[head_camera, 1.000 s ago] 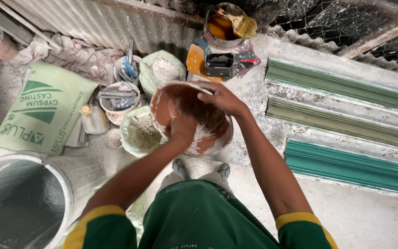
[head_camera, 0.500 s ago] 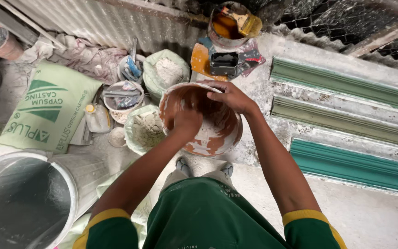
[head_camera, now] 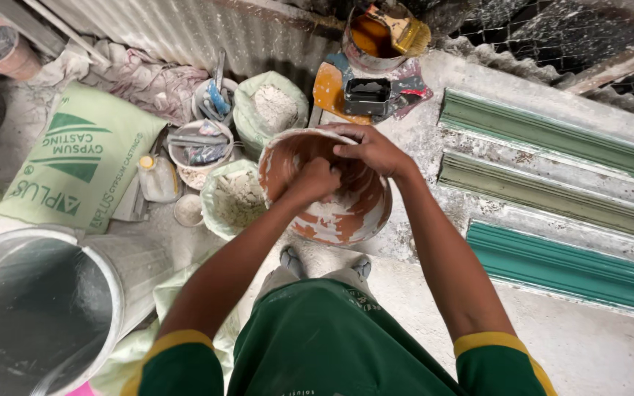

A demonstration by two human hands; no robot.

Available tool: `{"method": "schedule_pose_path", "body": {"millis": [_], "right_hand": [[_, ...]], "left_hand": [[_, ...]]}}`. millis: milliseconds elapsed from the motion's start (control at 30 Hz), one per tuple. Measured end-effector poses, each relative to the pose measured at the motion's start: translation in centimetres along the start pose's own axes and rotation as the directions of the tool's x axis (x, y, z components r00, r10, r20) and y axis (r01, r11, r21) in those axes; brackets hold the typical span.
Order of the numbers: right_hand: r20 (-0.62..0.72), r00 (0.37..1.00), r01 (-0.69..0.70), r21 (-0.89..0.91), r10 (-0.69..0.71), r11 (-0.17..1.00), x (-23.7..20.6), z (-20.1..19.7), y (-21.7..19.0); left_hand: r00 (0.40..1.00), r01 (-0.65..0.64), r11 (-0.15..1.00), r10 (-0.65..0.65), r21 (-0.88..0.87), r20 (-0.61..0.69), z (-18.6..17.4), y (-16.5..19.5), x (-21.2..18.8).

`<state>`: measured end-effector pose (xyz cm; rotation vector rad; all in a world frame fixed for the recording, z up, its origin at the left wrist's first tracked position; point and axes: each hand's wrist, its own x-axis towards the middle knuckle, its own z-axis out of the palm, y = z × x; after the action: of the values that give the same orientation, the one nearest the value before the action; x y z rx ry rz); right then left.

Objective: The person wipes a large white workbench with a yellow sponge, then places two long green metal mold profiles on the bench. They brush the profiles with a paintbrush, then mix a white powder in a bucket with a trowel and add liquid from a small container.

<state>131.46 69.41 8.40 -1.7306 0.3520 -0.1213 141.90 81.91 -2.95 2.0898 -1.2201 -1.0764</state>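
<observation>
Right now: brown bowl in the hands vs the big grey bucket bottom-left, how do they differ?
The brown bowl is smeared with white plaster inside; the grey bucket looks dark and mostly clean inside. The brown bowl has the left hand inside it and the right hand on its rim; nobody touches the grey bucket. The grey bucket looks wider. Both are round and open-topped.

Dusty concrete floor point(head_camera: 610, 352), corrugated metal wall point(head_camera: 185, 29), wire mesh point(head_camera: 552, 29), daylight
</observation>
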Motion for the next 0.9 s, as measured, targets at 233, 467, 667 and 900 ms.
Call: {"method": "schedule_pose_path", "body": {"millis": [233,467,667,900], "right_hand": [[-0.048,0.998,-0.029,-0.021,0.028,0.999,-1.1,-0.5,1.5],[-0.201,0.979,-0.016,0.146,0.046,0.989,-4.0,-0.7,2.5],[-0.346,0.934,0.027,0.311,0.087,0.950,-6.3,-0.1,4.3],[-0.459,0.886,0.084,0.307,0.070,0.948,-6.8,1.3,5.3]], "left_hand": [[0.984,-0.102,0.923,0.039,0.370,0.173,-1.3,1.2,-3.3],[0.936,-0.317,0.935,0.336,0.161,-0.107,3.3,0.9,-6.6],[0.911,-0.207,0.978,0.198,-0.012,0.363,4.8,3.3,-12.9],[0.870,0.081,0.993,-0.026,-0.090,0.493,3.3,5.9,-17.4]]}}
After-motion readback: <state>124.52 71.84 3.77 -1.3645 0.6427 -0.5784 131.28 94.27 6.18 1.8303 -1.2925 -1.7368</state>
